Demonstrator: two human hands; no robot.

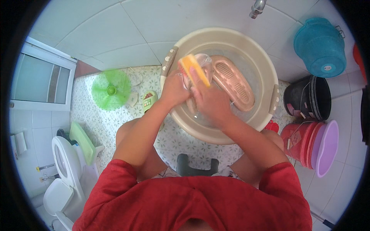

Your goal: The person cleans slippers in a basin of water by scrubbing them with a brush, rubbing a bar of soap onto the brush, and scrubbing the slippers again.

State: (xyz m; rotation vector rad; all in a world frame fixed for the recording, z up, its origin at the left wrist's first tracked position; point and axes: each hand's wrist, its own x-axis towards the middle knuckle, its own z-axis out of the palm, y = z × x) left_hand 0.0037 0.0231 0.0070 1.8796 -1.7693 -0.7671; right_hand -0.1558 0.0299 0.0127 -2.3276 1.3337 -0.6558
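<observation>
In front of me stands a large beige tub point(266, 50) with water in it. My right hand point(212, 102) grips a yellow-orange scrub brush point(195, 69), slightly smeared by motion, its pinkish side facing left. At the tub's left side, my left hand point(174, 89) has its fingers closed round a pinkish slipper point(191, 104), mostly hidden under the brush and my hands. Something clear and shiny, foam or wet plastic, shows just beyond the brush. To the right of my hands, a pinkish-brown slipper point(233, 82) lies in the water with its ridged sole up.
A metal tap point(257, 8) juts out above the tub. Right of it are a teal bucket point(322, 48), a black bucket point(308, 98), red buckets point(298, 140) and a purple basin point(327, 148). Leftward are a green fan-like disc point(111, 90), a green slipper point(150, 101) and a toilet point(65, 158).
</observation>
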